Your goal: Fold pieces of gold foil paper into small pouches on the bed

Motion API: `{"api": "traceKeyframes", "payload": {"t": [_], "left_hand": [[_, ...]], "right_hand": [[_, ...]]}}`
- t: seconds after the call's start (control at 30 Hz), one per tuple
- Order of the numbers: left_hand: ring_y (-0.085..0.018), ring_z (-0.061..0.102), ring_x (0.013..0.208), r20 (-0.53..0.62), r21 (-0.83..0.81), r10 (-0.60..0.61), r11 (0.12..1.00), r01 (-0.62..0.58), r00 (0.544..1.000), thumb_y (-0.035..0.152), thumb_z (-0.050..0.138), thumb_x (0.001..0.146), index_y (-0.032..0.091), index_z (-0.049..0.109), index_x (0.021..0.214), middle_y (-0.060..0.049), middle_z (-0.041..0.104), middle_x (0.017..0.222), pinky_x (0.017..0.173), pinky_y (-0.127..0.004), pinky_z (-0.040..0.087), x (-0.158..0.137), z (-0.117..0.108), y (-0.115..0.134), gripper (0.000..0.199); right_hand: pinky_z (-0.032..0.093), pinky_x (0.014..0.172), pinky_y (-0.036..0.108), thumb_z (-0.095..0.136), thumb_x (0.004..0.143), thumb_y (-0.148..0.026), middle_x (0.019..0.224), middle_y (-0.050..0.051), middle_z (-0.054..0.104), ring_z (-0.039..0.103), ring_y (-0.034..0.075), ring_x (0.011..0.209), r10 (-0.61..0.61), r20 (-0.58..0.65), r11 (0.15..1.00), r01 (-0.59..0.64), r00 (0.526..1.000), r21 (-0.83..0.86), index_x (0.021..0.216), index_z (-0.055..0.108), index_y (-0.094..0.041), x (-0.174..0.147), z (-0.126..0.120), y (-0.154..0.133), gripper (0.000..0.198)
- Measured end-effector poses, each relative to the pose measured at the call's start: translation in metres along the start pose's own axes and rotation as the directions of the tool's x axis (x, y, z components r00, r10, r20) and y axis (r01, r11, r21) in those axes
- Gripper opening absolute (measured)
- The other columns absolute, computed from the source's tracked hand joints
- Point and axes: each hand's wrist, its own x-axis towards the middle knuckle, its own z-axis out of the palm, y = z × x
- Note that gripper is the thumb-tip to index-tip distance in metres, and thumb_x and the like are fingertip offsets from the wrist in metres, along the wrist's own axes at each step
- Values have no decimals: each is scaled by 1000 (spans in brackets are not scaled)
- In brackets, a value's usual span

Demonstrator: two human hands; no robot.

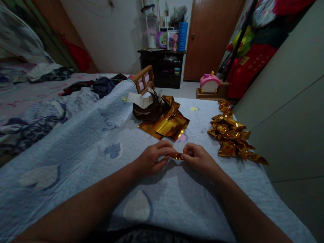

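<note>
A small strip of shiny gold foil paper (178,156) stretches between my two hands, just above the blue bedspread (152,182). My left hand (155,157) pinches its left end, and my right hand (197,157) grips the right end between thumb and curled fingers. Most of the foil piece is hidden by the fingers. Beyond my hands lies a loose stack of gold foil sheets (174,125), with a curled bundle of dark-backed sheets (152,108) behind it. To the right sits a pile of folded gold foil pieces (230,131).
Rumpled clothes (101,86) and bedding lie on the left. At the far end are a wooden chair back (144,81) and a dark shelf (162,67). A pink toy case (210,83) stands near the door (212,37). A pale cabinet (291,101) borders the right side.
</note>
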Motion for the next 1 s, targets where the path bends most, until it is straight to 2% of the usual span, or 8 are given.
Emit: {"api": "traceKeyframes", "payload": {"t": [0.1,0.2,0.33,0.4,0.5,0.63,0.8,1.0], "left_hand": [[-20,65,95,98,0,24,1000,-24,995,11,51,91,22,70,122,-10,66,106,84,-29,52,0,-4,-2,39],[-19,66,90,121,-48,17,999,-11,992,13,52,93,22,73,117,-10,69,101,80,-28,52,1,-5,-4,33],[-19,68,87,119,-239,-101,963,127,988,22,63,92,19,75,110,-9,74,95,80,-30,53,2,-3,-6,22],[-20,70,87,165,-406,-201,879,252,966,24,70,88,17,76,106,-10,75,97,79,-31,55,2,-1,-9,21],[-18,71,80,255,-622,-336,661,420,907,28,81,80,14,77,101,-10,77,92,75,-30,55,0,2,-13,26],[-14,67,64,290,-752,-429,451,481,855,30,89,70,12,77,95,-7,77,81,63,-25,53,0,4,-13,33],[-11,62,53,260,-788,-472,400,467,842,39,92,65,10,77,88,-6,74,71,53,-21,47,4,6,-12,40],[-9,56,55,202,-791,-470,439,426,859,43,90,68,13,79,87,-3,70,72,56,-22,45,4,9,-15,37]], "right_hand": [[23,42,20,71,73,-36,52,-6,50,38,8,44,98,106,988,-110,989,113,73,52,-22,-3,-3,-4,24],[21,39,19,71,73,-39,48,-7,52,35,7,39,175,194,965,-207,965,163,77,55,-21,-7,-6,-8,25],[18,37,19,71,74,-41,46,-8,53,31,6,36,223,287,935,-288,931,206,87,58,-21,-9,-9,-10,28],[17,37,19,71,76,-43,46,-8,52,30,6,36,206,313,935,-281,927,218,92,58,-22,-10,-10,-10,30],[20,38,18,70,82,-47,50,-8,53,33,6,39,140,323,946,-223,936,236,96,58,-22,-11,-10,-11,31],[31,44,18,76,80,-52,67,-5,57,43,6,49,22,288,947,-112,957,302,92,62,-19,-11,-11,-10,37],[37,49,19,84,75,-46,73,-3,62,48,7,55,-72,260,931,-29,963,364,92,66,-18,-9,-12,-7,37],[44,58,21,85,76,-35,79,-1,66,55,9,63,-129,255,906,9,958,424,92,73,-18,-8,-14,-8,26]]}}
